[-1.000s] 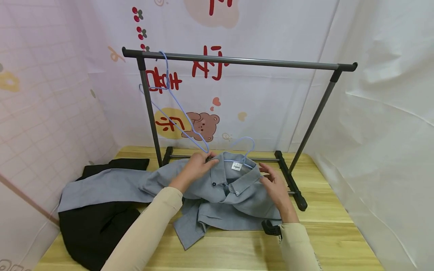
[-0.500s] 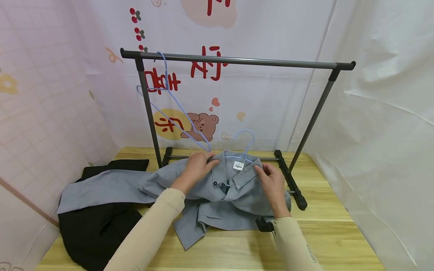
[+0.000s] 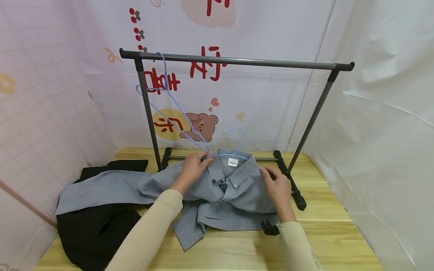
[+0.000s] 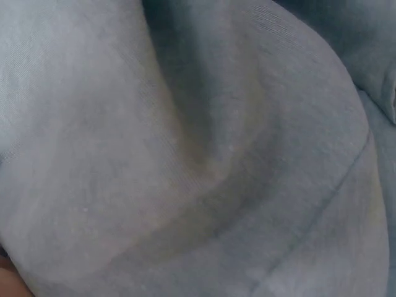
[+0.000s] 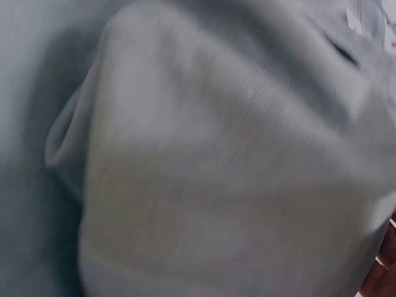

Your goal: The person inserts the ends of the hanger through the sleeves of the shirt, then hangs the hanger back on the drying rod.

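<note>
A grey button-up shirt [image 3: 251, 197] lies across the rack's base and the table, its collar facing up with a white label [image 3: 233, 162] inside. A blue hanger [image 3: 225, 154] sits within the collar, its hook standing above the neckline. My left hand [image 3: 194, 169] pinches the shirt's left shoulder beside the collar. At the opposite shoulder, my right hand [image 3: 278, 188] pinches the cloth between thumb and fingers. Grey fabric [image 4: 185, 185] fills the left wrist view, with a bit of finger at the lower left corner. Right-hand fingers [image 5: 378, 266] show at the edge of the right wrist view.
A dark metal clothes rack [image 3: 237, 61] stands behind the shirt. From its rail, at the left, hangs another blue hanger [image 3: 184, 113], its lower corner right by my left hand. Black garments [image 3: 91, 233] lie on the wooden table [image 3: 335, 241] at the left, under the shirt's sleeve.
My right hand has come in to the collar's edge, then moved out to the shirt's shoulder. The hanger's hook has risen and shifted left. My left hand stays nearly in place.
</note>
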Available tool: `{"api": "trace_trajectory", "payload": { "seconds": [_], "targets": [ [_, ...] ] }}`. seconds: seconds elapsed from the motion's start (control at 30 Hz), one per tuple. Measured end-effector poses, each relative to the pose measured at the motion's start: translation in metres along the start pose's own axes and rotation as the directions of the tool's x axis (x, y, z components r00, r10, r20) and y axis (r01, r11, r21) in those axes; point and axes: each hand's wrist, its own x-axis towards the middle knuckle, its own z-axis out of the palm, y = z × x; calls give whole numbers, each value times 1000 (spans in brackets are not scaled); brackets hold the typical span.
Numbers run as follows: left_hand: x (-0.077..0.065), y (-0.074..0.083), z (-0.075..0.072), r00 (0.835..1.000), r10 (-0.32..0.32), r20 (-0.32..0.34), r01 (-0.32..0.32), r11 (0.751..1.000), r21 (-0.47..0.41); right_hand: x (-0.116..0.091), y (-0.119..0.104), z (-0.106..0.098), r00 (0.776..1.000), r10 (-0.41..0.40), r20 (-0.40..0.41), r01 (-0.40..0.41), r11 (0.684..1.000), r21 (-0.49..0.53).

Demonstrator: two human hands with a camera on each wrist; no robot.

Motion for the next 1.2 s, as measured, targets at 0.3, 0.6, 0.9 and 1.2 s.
{"api": "trace_trajectory", "payload": {
  "seconds": [0.3, 0.6, 0.9, 1.2],
  "targets": [
    [4, -9, -9, 997, -56, -49, 54, 997, -53, -1, 39, -26, 984, 166, 58, -169, 984, 60],
    [6, -13, -15, 993, -50, -110, 42, 996, -73, 1, 55, -47, 961, 205, 186, -220, 973, 65],
    [8, -14, -18, 989, -73, -132, 61, 994, -94, -3, 67, -64, 974, 227, 18, -215, 943, -254],
    [8, -14, -18, 996, -30, -88, 21, 995, -96, -3, 73, -81, 944, 326, -44, -314, 851, -420]
  ]
}}
